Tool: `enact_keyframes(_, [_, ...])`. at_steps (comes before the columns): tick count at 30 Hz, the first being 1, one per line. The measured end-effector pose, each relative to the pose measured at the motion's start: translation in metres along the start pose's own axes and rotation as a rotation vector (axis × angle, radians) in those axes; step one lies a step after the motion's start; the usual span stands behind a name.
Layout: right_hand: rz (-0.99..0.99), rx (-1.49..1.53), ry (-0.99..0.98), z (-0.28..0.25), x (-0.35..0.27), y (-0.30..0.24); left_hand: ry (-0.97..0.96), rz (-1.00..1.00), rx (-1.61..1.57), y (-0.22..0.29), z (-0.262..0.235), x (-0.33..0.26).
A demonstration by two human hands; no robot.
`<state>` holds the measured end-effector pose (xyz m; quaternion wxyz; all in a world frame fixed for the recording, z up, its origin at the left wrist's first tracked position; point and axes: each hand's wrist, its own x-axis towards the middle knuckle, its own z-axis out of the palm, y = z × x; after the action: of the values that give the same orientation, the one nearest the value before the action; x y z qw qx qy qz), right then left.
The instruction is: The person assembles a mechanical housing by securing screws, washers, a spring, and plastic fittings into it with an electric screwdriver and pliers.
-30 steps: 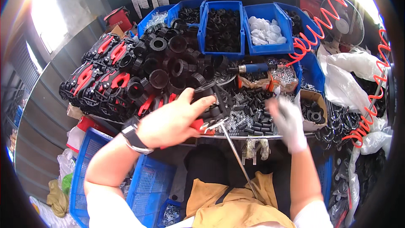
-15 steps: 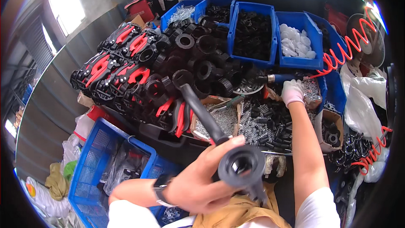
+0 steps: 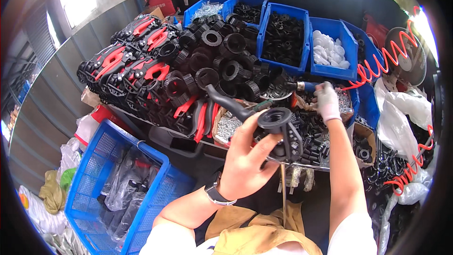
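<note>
The left hand (image 3: 249, 164) grips a black part (image 3: 275, 126) in its fingers (image 3: 243, 137), near the black rings (image 3: 226, 70). The right hand (image 3: 326, 101) is by the blue tool (image 3: 307, 86); I cannot tell if it holds it.

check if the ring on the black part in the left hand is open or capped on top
Open: the ring on the black part in the left hand shows its inner wall, with no cap across its top.
</note>
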<state>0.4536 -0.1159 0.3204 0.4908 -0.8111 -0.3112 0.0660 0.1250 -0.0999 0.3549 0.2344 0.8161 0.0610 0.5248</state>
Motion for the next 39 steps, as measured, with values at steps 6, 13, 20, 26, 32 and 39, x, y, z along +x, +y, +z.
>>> enact_keyframes(6, [0.289, 0.991, -0.372, -0.025, -0.056, -0.020, -0.011, -0.081, 0.132, -0.010, 0.012, 0.007])
enact_keyframes(13, [-0.024, 0.785, -0.381, -0.071, -0.103, -0.032, -0.035, -0.099, 0.034, 0.000, 0.039, 0.023])
enact_keyframes(20, [-0.198, 0.711, -0.197, -0.135, -0.168, -0.040, -0.059, 0.022, 0.081, 0.019, 0.047, 0.040])
enact_keyframes(26, [-0.995, -0.165, 0.184, -0.175, -0.207, -0.096, -0.069, 0.209, 0.003, 0.051, 0.070, 0.060])
enact_keyframes(32, [-0.936, -0.246, 0.360, -0.164, -0.205, -0.104, 0.055, 0.368, 0.027, 0.084, 0.087, 0.052])
enact_keyframes(39, [-0.304, 0.680, -0.049, -0.149, -0.219, -0.095, -0.088, 0.295, 0.028, 0.086, 0.081, 0.034])
